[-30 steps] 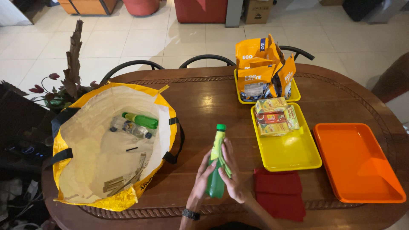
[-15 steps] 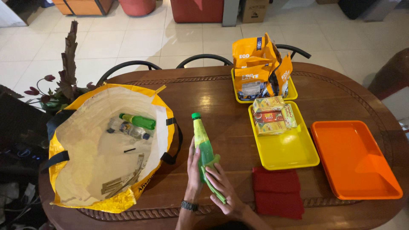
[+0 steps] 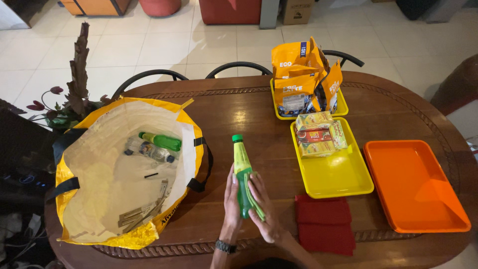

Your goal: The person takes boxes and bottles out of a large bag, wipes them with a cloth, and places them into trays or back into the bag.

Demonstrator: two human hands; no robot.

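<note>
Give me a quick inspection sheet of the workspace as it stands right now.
Surface: oval wooden table, mostly bare at centre.
Job's things: green bottle with a green cloth against it.
Clutter: open yellow bag holding two bottles; yellow tray with cartons; second yellow tray with orange pouches; orange tray; red cloths.
Grippers: left hand and right hand both hold the bottle.
Cables: nothing seen on the table.
Surroundings: chairs, tiled floor, dried plant.

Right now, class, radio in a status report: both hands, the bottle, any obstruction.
Left hand and right hand both grip green bottle, wiping with green cloth. Yellow bag left, yellow tray right. Nothing blocking.
</note>
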